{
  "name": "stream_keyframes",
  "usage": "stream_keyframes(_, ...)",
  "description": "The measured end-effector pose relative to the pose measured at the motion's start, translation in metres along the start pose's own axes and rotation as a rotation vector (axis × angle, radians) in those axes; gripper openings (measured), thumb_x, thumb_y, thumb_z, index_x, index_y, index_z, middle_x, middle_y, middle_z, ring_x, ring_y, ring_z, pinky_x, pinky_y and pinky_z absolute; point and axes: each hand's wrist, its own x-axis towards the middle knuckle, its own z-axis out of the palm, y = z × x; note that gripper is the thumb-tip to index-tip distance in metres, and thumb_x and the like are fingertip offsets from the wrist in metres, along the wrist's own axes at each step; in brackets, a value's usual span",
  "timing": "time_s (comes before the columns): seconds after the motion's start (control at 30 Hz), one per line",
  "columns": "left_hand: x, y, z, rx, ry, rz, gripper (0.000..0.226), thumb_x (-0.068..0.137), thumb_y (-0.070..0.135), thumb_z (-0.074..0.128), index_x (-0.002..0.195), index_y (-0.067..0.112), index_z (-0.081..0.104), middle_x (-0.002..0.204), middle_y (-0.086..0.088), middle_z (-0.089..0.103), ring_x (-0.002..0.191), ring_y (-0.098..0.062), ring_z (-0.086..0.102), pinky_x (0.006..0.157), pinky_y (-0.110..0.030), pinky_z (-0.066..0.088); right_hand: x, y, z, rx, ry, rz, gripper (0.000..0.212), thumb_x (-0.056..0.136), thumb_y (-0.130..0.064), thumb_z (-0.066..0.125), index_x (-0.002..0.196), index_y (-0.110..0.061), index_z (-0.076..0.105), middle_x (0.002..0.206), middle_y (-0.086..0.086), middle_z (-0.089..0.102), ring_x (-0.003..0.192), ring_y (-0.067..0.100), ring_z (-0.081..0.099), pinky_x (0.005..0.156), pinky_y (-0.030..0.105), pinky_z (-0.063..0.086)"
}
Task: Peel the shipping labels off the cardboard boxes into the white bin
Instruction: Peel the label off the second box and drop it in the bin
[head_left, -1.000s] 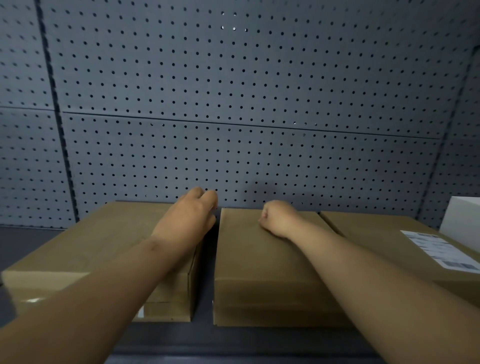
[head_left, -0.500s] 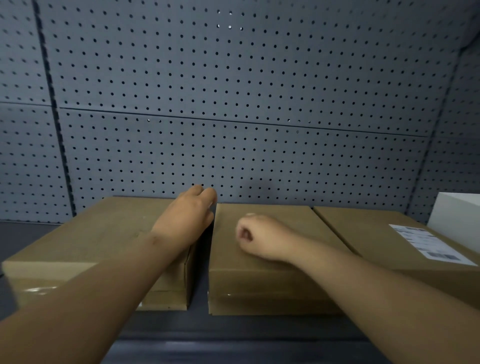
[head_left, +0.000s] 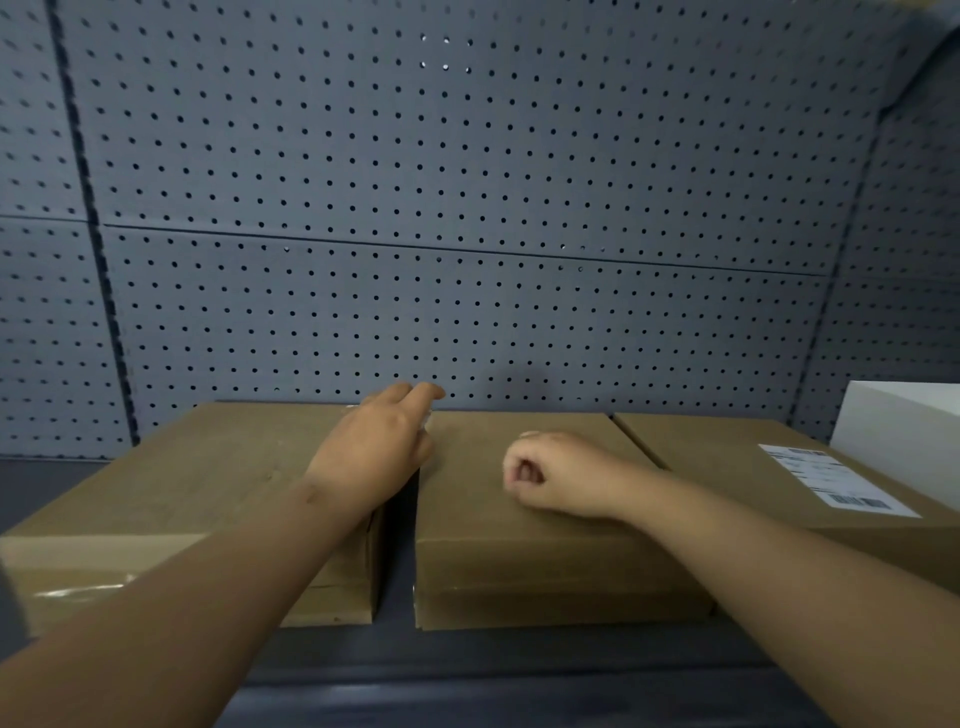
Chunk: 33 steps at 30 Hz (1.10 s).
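Observation:
Three brown cardboard boxes stand side by side on a dark shelf. My left hand (head_left: 376, 447) rests on the far right corner of the left box (head_left: 208, 478), fingers stretched toward the gap between boxes. My right hand (head_left: 556, 475) lies on top of the middle box (head_left: 519, 566) as a loose fist, and nothing shows in it. The tops of the left and middle boxes are bare. The right box (head_left: 727, 457) carries a white shipping label (head_left: 836, 480) with barcodes on its top. A corner of the white bin (head_left: 904, 436) shows at the right edge.
A grey pegboard wall (head_left: 467, 208) rises directly behind the boxes. The dark shelf surface (head_left: 493, 675) runs in front of them. A narrow gap separates the left and middle boxes; the middle and right boxes touch.
My right hand has drawn back toward me across the middle box, staying curled. My left hand stays at the left box's far corner, its fingers now straighter.

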Motion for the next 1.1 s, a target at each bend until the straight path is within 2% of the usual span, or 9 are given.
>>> stream_keyframes(0.13,-0.001,-0.003,0.001,-0.022,0.008,0.007,0.045,0.089,0.014,0.045,0.134,0.018,0.039,0.117,-0.005,0.058,0.099,-0.025,0.054,0.078,-0.034,0.045,0.028,0.032,-0.007,-0.142,0.065,0.381,0.017,0.091,-0.008,0.044,0.087,-0.007,0.061,0.106,0.011,0.064,0.095,0.027,0.062,0.084,0.036,0.049)
stream_keyframes(0.3,0.002,-0.007,0.001,-0.038,0.007,0.021,0.043,0.090,0.016,0.044,0.133,0.014,0.036,0.094,-0.005,0.058,0.076,-0.021,0.049,0.063,-0.031,0.038,0.049,-0.019,0.013,-0.058,0.069,0.018,0.015,0.089,-0.015,0.050,0.094,-0.008,0.063,0.095,0.003,0.057,0.085,0.019,0.054,0.073,0.027,0.042)
stream_keyframes(0.47,0.001,-0.010,-0.003,-0.025,-0.009,0.007,0.032,0.094,0.017,0.041,0.124,0.008,0.036,0.073,-0.006,0.059,0.064,-0.025,0.054,0.057,-0.038,0.046,0.063,0.009,-0.001,-0.131,0.046,0.343,0.025,0.090,-0.001,0.040,0.068,-0.009,0.049,0.075,0.004,0.050,0.086,0.027,0.054,0.077,0.032,0.046)
stream_keyframes(0.57,0.002,-0.011,-0.006,0.013,-0.031,-0.002,0.020,0.094,0.017,0.039,0.111,0.007,0.039,0.076,-0.011,0.062,0.064,-0.028,0.057,0.057,-0.039,0.045,0.066,-0.016,0.010,-0.141,0.088,0.224,0.021,0.090,-0.001,0.041,0.098,-0.001,0.061,0.105,0.012,0.058,0.099,0.030,0.057,0.081,0.034,0.045)
stream_keyframes(0.7,0.002,-0.008,-0.012,0.006,-0.042,-0.005,0.014,0.093,0.014,0.040,0.103,0.004,0.041,0.070,-0.006,0.053,0.057,-0.026,0.046,0.051,-0.032,0.031,0.049,-0.033,0.013,-0.005,0.030,-0.013,0.017,0.089,-0.016,0.052,0.099,-0.010,0.065,0.101,0.005,0.062,0.087,0.015,0.053,0.075,0.028,0.042)
stream_keyframes(0.83,0.000,0.000,-0.020,-0.062,-0.015,-0.045,0.017,0.095,0.012,0.039,0.107,0.001,0.044,0.103,-0.014,0.052,0.077,-0.033,0.053,0.066,-0.041,0.043,0.040,-0.005,-0.001,-0.095,0.060,0.327,0.020,0.092,-0.006,0.044,0.091,-0.002,0.063,0.104,0.011,0.064,0.099,0.028,0.062,0.091,0.038,0.050)
stream_keyframes(0.93,0.001,0.006,-0.023,-0.028,-0.001,-0.005,0.018,0.094,0.010,0.040,0.109,0.001,0.045,0.116,-0.014,0.046,0.075,-0.036,0.053,0.065,-0.042,0.045,0.026,-0.031,0.012,-0.055,0.109,0.145,0.017,0.092,-0.012,0.048,0.096,-0.009,0.064,0.112,0.005,0.059,0.100,0.021,0.059,0.090,0.029,0.046)
stream_keyframes(1.03,0.005,0.006,-0.025,0.004,0.015,0.036,0.019,0.092,0.008,0.045,0.109,-0.001,0.047,0.127,-0.019,0.040,0.071,-0.037,0.057,0.062,-0.043,0.049,0.001,-0.053,0.018,0.044,0.093,-0.108,0.008,0.089,-0.020,0.053,0.087,-0.021,0.060,0.088,-0.016,0.048,0.081,0.002,0.052,0.075,0.018,0.043)
stream_keyframes(1.1,0.008,0.005,-0.024,0.008,0.047,0.057,0.019,0.091,0.008,0.049,0.107,0.000,0.049,0.134,-0.023,0.032,0.079,-0.036,0.062,0.063,-0.043,0.055,-0.012,-0.042,0.008,0.041,0.043,-0.104,0.008,0.089,-0.022,0.054,0.083,-0.027,0.058,0.081,-0.019,0.044,0.075,-0.004,0.048,0.070,0.012,0.040)
